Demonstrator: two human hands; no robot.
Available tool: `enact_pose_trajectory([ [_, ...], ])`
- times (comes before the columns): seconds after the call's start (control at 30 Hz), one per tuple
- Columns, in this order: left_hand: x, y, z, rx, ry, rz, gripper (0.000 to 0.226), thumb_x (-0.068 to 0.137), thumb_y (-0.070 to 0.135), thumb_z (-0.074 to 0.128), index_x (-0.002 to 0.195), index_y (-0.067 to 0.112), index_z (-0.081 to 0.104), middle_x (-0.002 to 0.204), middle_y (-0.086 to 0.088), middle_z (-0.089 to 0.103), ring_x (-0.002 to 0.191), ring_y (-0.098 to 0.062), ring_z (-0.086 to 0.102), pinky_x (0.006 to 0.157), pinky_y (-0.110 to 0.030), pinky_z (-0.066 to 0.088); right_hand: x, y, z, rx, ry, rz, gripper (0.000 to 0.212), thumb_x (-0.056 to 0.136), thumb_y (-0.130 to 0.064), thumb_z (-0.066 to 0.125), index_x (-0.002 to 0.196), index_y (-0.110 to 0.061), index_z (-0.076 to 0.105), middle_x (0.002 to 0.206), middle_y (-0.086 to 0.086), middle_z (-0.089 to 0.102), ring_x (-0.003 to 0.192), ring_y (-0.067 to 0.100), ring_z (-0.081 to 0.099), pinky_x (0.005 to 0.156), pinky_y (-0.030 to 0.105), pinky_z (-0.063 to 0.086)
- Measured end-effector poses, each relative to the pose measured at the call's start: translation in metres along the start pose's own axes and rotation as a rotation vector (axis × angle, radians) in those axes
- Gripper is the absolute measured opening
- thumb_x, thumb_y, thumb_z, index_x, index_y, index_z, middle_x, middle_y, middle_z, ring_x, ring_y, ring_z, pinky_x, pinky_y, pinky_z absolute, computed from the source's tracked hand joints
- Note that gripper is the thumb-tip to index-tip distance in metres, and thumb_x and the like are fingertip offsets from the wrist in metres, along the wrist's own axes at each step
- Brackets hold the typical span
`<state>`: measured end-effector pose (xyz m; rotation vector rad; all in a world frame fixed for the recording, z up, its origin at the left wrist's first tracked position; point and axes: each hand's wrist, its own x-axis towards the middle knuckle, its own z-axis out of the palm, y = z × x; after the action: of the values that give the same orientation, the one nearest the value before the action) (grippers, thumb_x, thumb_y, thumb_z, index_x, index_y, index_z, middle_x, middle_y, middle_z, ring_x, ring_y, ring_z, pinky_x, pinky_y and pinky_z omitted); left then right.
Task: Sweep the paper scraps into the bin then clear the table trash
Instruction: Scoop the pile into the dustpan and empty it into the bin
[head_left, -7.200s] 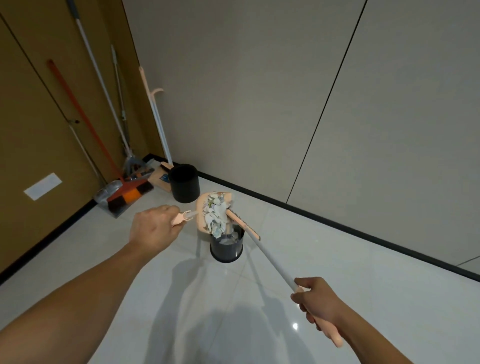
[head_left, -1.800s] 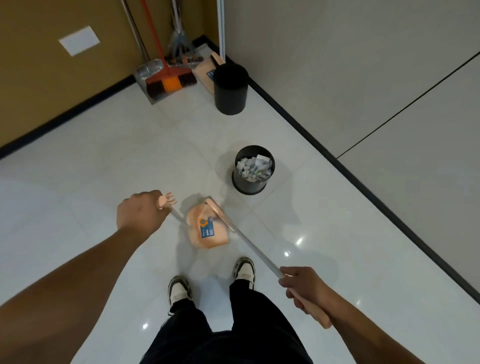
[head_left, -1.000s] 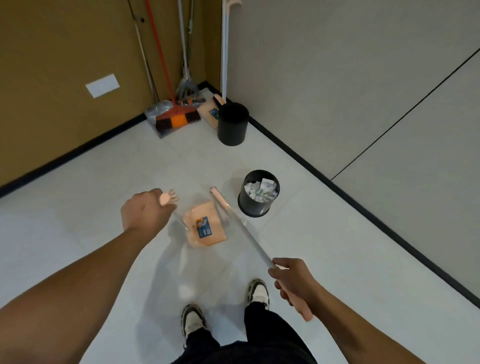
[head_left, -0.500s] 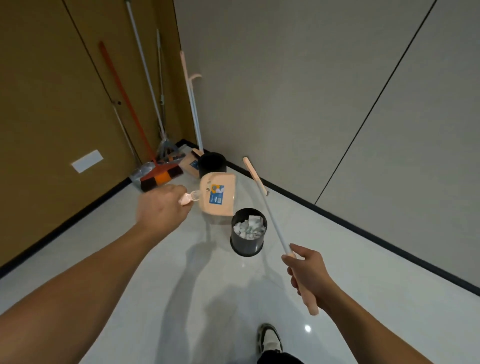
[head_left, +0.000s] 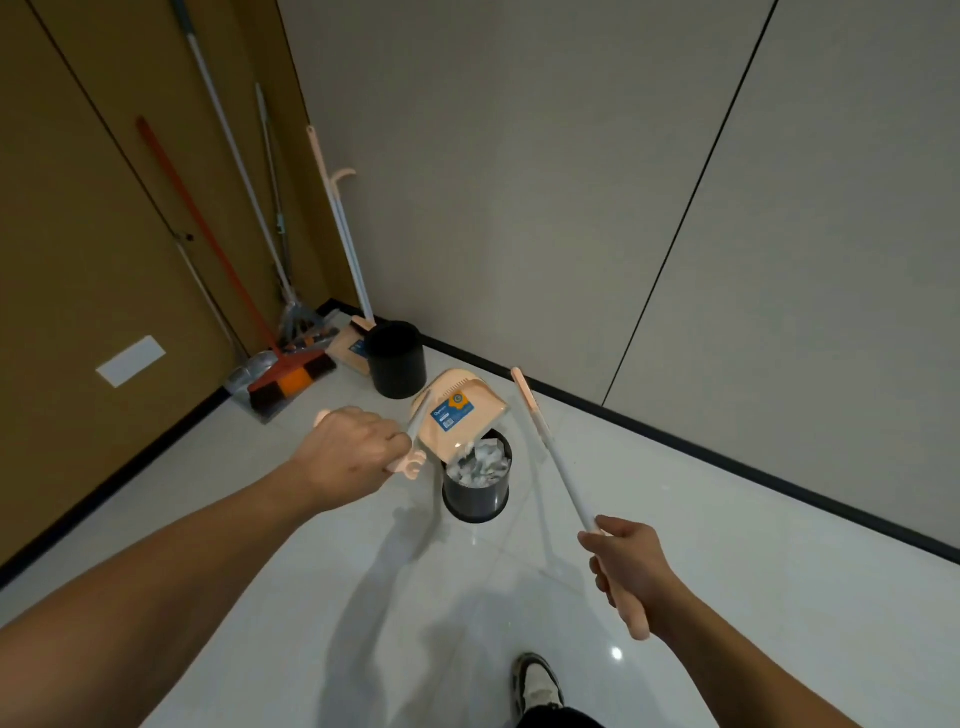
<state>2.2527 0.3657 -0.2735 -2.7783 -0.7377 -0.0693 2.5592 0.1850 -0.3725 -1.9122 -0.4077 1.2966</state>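
My left hand (head_left: 353, 457) grips the handle of a peach dustpan (head_left: 457, 413). The pan is tipped, its mouth over a small dark bin (head_left: 475, 496) on the floor. White paper scraps (head_left: 480, 462) fill the bin to the top. My right hand (head_left: 626, 564) grips the peach end of a long white broom handle (head_left: 550, 452), which slants up and away to the right of the bin. The broom's head shows only as a thin peach strip at the far end.
A second black bin (head_left: 396, 358) stands in the corner. Behind it lean several brooms and mops, with an orange brush head (head_left: 291, 382) and another peach dustpan (head_left: 350, 349). Grey wall panels run along the right. My shoe (head_left: 537, 686) is at the bottom.
The dustpan has moved right and down from beside the corner bin to over the small bin and tipped toward it. The broom handle stays raised in my right hand.
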Motion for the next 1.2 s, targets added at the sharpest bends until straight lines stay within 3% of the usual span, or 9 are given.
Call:
enact_pose_trajectory([
  [0.17,0.010,-0.005,-0.006,-0.006,0.065,-0.062,0.014,0.070,0.023,0.081,0.075,0.019,0.068,0.059,0.000,0.056,0.049,-0.018,0.052,0.047,-0.022,0.035,-0.004,0.005,-0.005,0.041,0.031,0.006,0.059,0.089,-0.017,0.072,0.144,-0.010,0.051,0.058,0.007,0.053,0.041,0.016,0.045,0.046,0.026,0.039],
  [0.27,0.022,-0.010,-0.008,-0.021,0.163,-0.175,0.017,0.077,0.029,0.077,0.076,0.016,0.066,0.065,-0.002,0.059,0.054,-0.022,0.056,0.044,-0.031,0.042,-0.008,0.011,-0.010,0.064,0.053,0.020,0.060,0.089,-0.017,0.071,0.145,-0.012,0.050,0.061,0.009,0.054,0.042,0.017,0.045,0.047,0.026,0.039],
  [0.43,0.065,-0.001,-0.007,-0.032,0.300,-0.314,0.018,0.084,0.033,0.062,0.079,0.016,0.066,0.067,-0.003,0.058,0.058,-0.024,0.055,0.044,-0.026,0.029,-0.006,0.023,-0.031,0.091,0.132,0.073,0.054,0.090,-0.013,0.067,0.142,-0.014,0.051,0.067,0.012,0.054,0.040,0.017,0.045,0.046,0.026,0.040],
  [0.5,0.086,0.006,-0.003,-0.055,0.316,-0.345,0.022,0.082,0.037,0.059,0.080,0.017,0.067,0.067,-0.002,0.059,0.061,-0.025,0.056,0.046,-0.025,0.025,0.003,0.027,-0.046,0.119,0.162,0.100,0.038,0.089,-0.009,0.065,0.124,-0.019,0.056,0.060,0.009,0.047,0.040,0.018,0.041,0.044,0.024,0.036],
  [0.57,0.111,0.010,0.006,-0.102,0.327,-0.356,0.023,0.080,0.039,0.062,0.079,0.017,0.067,0.067,-0.002,0.060,0.061,-0.027,0.056,0.047,-0.025,0.025,0.017,0.031,-0.064,0.125,0.188,0.128,0.018,0.084,-0.002,0.062,0.095,-0.013,0.052,0.062,0.009,0.036,0.045,0.021,0.033,0.044,0.024,0.029],
  [0.63,0.143,0.016,0.019,-0.165,0.317,-0.357,0.025,0.079,0.041,0.063,0.079,0.017,0.066,0.067,-0.003,0.060,0.059,-0.028,0.058,0.047,-0.027,0.032,0.037,0.033,-0.084,0.098,0.225,0.151,0.020,0.081,0.001,0.060,0.083,-0.012,0.045,0.071,0.012,0.033,0.052,0.022,0.030,0.045,0.026,0.027],
  [0.77,0.220,0.041,0.059,-0.270,0.217,-0.387,0.023,0.080,0.040,0.067,0.075,0.019,0.063,0.068,-0.002,0.061,0.059,-0.028,0.060,0.047,-0.029,0.040,0.086,0.033,-0.135,0.077,0.295,0.243,0.014,0.083,0.002,0.065,0.080,-0.005,0.053,0.065,0.014,0.045,0.049,0.024,0.042,0.046,0.027,0.036],
  [0.97,0.307,0.095,0.130,-0.301,-0.090,-0.505,0.022,0.076,0.040,0.072,0.072,0.023,0.059,0.067,0.000,0.061,0.059,-0.029,0.060,0.051,-0.026,0.034,0.168,0.024,-0.225,0.073,0.389,0.394,0.011,0.085,-0.001,0.070,0.079,0.005,0.064,0.054,0.012,0.054,0.039,0.023,0.050,0.041,0.024,0.041],
  [1.2,0.340,0.130,0.177,-0.320,-0.338,-0.802,0.029,0.082,0.040,0.069,0.082,0.013,0.060,0.075,-0.010,0.063,0.067,-0.033,0.062,0.058,-0.034,0.048,0.250,0.000,-0.267,0.012,0.390,0.433,0.012,0.084,-0.003,0.066,0.087,0.008,0.066,0.057,0.012,0.058,0.043,0.022,0.055,0.054,0.032,0.047],
])
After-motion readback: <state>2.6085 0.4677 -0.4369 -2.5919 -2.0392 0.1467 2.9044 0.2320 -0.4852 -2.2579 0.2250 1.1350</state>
